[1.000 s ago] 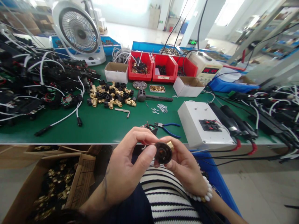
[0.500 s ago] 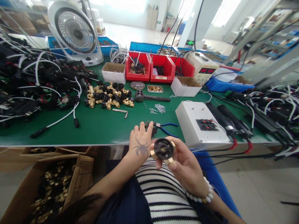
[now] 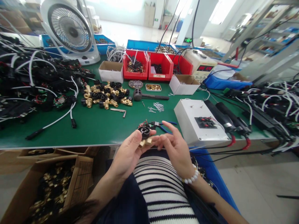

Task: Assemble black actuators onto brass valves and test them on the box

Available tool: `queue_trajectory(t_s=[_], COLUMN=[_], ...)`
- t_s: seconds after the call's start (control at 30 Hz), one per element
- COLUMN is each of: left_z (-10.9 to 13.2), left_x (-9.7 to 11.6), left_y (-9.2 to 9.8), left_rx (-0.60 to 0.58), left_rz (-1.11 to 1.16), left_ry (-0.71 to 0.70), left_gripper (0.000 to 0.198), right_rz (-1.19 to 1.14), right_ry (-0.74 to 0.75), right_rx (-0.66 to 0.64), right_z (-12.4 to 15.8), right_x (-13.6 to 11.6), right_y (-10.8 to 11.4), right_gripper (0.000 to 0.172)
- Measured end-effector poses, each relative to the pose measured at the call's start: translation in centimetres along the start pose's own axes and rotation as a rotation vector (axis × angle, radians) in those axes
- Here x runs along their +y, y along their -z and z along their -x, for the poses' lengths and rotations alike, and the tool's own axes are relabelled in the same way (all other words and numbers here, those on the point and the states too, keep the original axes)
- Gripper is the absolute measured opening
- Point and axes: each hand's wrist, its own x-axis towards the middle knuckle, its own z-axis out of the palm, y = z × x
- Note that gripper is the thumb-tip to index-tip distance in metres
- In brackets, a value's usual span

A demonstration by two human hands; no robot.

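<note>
While working at a green-topped bench (image 3: pixel 98 130), had a cardboard carton (image 3: pixel 80 177) of brass-and-black pieces below bench level, at eight o'clock from the brass fitting (image 3: pixel 144 137). Had a pale box (image 3: pixel 187 115) at three, a loose pile of fittings (image 3: pixel 106 95) between ten and eleven, a black mallet (image 3: pixel 151 96) at twelve and blue-handled pliers (image 3: pixel 158 124) at two. Held the right hand (image 3: pixel 177 152) just beside, at three, with fingers (image 3: pixel 169 128) loosely spread and nothing visible in their grasp; could not tell of any contact. Gripped the fitting in the left hand (image 3: pixel 127 155), over the bench's near edge, with thumb (image 3: pixel 135 138) at nine, fingers curled beneath, and black cap (image 3: pixel 144 132) facing up. Judged it stiff and heavy for its size, if solid brass; likely slick on the smooth faces, hardly fragile save perhaps at the cap, probably plastic. Seemed best taken by the brass body just under the cap, between thumb and fingertips, leaving the cap's face and the small brass ends (image 3: pixel 142 143) at five and seven free.
</note>
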Motion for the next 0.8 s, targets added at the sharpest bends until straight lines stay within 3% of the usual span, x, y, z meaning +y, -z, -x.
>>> queue_trajectory(t_s=[0.07,0.13,0.23,0.37,0.47,0.57,0.67,0.73,0.8], left_z=[-0.4,-0.5,-0.4,-0.2,-0.2,0.0,0.2,0.4,0.6], left_x=[-0.1,0.1,0.3,0.2,0.2,0.4,0.8,1.3,2.0], left_y=[0.1,0.2,0.3,0.3,0.2,0.1,0.5,0.9,1.4], left_rx=[0.065,0.065,0.057,0.043,-0.004,-0.222,-0.398,-0.396,-0.357], left_rz=[0.097,0.106,0.068,-0.032,-0.173,-0.150,-0.019,-0.051,-0.249], left_ry=[0.008,0.016,0.019,-0.067,-0.127,-0.017,0.046,0.005,-0.086], left_gripper=[0.039,0.036,0.032,0.029,0.033,0.035,0.036,0.036,0.035], right_rz=[0.378,0.487,0.445,0.322,-0.085,-0.567,-0.725,-0.790,-0.850], right_ry=[0.051,0.044,0.011,-0.018,-0.105,-0.291,-0.439,-0.481,-0.455], right_rx=[0.213,0.236,0.209,0.227,0.062,-0.168,-0.279,-0.346,-0.417], right_z=[-1.9,-3.7,-5.0,-3.7,-1.9,-0.8,-0.5,-0.4,-0.1], right_x=[1.9,3.7,4.7,2.4,-0.6,-2.6,-3.4,-3.7,-4.3], right_y=[0.9,1.8,2.5,2.7,2.7,2.7,2.9,3.2,3.5], right_gripper=[0.041,0.026,0.022,0.023,0.028,0.026,0.024,0.028,0.035])
